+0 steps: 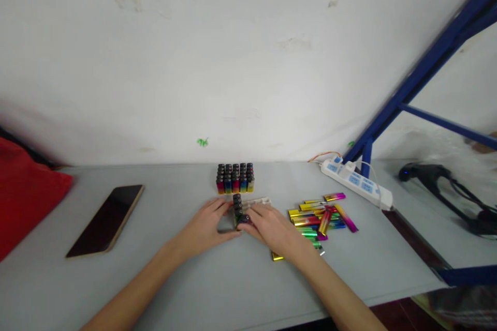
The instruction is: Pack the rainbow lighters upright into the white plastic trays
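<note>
Black-topped lighters stand in a short row [237, 200] between my hands. My left hand [209, 222] curves around the row's left side, its fingertips at the far end and its thumb along the near end. My right hand [269, 225] pinches a tilted lighter [244, 219] at the row's near end; its fingers hide most of the body. Just behind stands a tight block of upright lighters [235, 180] with black tops and shiny coloured bodies. A pale, flat, tray-like piece [261, 201] shows partly behind my right hand.
Shiny metallic coloured pieces [310, 221] lie in a loose pile right of my right hand. A phone [106, 221] lies at left, near red cloth [27, 191]. At right are a white power strip [355, 181], a blue metal frame [399, 95] and a black strap-like device [438, 186].
</note>
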Demonstrator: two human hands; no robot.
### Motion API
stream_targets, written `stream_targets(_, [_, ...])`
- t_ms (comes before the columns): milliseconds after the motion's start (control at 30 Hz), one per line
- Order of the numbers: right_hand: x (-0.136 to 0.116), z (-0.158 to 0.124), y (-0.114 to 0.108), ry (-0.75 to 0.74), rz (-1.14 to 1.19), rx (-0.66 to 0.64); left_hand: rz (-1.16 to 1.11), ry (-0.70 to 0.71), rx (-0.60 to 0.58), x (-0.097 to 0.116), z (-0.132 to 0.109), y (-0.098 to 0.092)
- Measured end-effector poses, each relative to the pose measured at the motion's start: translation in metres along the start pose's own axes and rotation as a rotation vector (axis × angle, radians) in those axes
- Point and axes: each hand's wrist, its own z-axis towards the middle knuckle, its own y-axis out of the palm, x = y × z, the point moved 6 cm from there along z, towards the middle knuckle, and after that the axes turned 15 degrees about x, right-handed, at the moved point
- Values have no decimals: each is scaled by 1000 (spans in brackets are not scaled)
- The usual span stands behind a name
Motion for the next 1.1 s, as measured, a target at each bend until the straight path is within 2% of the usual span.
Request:
stream_targets(100, [-6, 5, 0, -67, -75, 23, -17, 6, 19, -2, -1, 1])
stream_targets(267, [-9, 5, -9, -156, -54, -22, -18, 1, 13, -2, 0, 2])
stream_targets(533, [-11, 8, -13, -156, -67, -65, 11, -30, -34, 2, 2, -1])
stream_targets(733, [-10, 9, -18, -146, -78, -81, -1, -31, -25, 3, 2, -1])
stream_targets(867, [-7, 11, -15, -150, -69, -110, 15, -19, -27, 1, 0, 1])
stream_targets(1000, [-4, 11, -9, -89, -50, -141, 14, -21, -39, -1, -1, 1])
stream_targets(1100, [-1, 8, -13, -32, 2, -147, -6, -27, -33, 0, 0, 0])
